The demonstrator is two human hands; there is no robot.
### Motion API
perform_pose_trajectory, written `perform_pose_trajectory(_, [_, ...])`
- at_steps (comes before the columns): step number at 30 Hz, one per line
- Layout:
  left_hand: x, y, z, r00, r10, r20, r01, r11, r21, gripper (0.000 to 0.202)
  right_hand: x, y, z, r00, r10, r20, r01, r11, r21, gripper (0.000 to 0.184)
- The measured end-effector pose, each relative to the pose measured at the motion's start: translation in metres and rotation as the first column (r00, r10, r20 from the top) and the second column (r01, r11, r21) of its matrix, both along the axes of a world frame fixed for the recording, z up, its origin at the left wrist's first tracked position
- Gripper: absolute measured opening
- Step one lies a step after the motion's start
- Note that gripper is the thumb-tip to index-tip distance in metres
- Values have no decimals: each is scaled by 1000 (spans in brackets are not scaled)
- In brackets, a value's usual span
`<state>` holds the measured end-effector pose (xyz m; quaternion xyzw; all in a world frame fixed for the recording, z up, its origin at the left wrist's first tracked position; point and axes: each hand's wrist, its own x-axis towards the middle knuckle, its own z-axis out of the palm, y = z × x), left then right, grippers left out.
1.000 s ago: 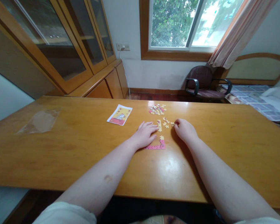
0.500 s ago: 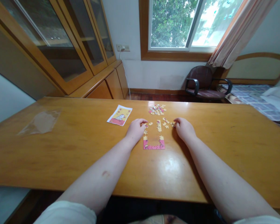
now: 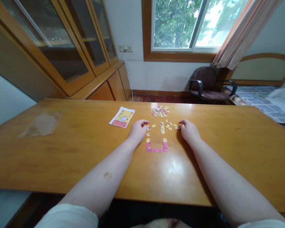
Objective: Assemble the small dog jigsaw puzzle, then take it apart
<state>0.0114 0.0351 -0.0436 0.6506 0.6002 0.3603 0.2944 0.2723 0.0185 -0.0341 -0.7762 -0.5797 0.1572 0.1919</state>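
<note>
A brown wooden bench (image 3: 73, 152) carries everything here. A clear plastic bag (image 3: 44, 124) lies flat near its left edge, toward the far left corner. A picture sheet (image 3: 122, 117) lies nearer the far edge, left of the middle.

The left hand (image 3: 138, 130) is narrow, fingers curled, its fingertips beside a puzzle piece (image 3: 149, 128); the right hand (image 3: 189, 130) is narrow too, its fingertips at the yellow pieces (image 3: 168, 127). I cannot tell whether either pinches a piece.

Between the forearms, a pink puzzle section (image 3: 157, 150) with yellow tops forms a U, open toward the far edge. A heap of pieces (image 3: 160, 111) sits close to that edge. A short yellow strip (image 3: 162, 128) stands between heap and U, lengthwise from far to near. Two single pieces (image 3: 153, 126) (image 3: 148, 134) lie left of the strip.
</note>
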Motion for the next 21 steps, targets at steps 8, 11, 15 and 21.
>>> perform_pose_trajectory(8, [1, -1, 0, 1000, -1, 13, 1, 1000, -26, 35, -4, -1, 2, 999, 33, 4, -32, 999, -5, 35])
perform_pose_trajectory(11, [2, -3, 2, 1000, 2, 14, -2, 1000, -23, 34, -4, -1, 1, 999, 50, -18, -50, 999, 12, 33])
perform_pose_trajectory(15, [2, -4, 4, 1000, 4, 20, -4, 1000, -16, 35, -3, -1, -1, 998, 51, -41, -50, 998, 29, 32])
perform_pose_trajectory(21, [3, -5, 6, 999, 13, 36, -12, 1000, -19, 35, -1, 1, -3, 998, 47, -43, -45, 998, 42, 33])
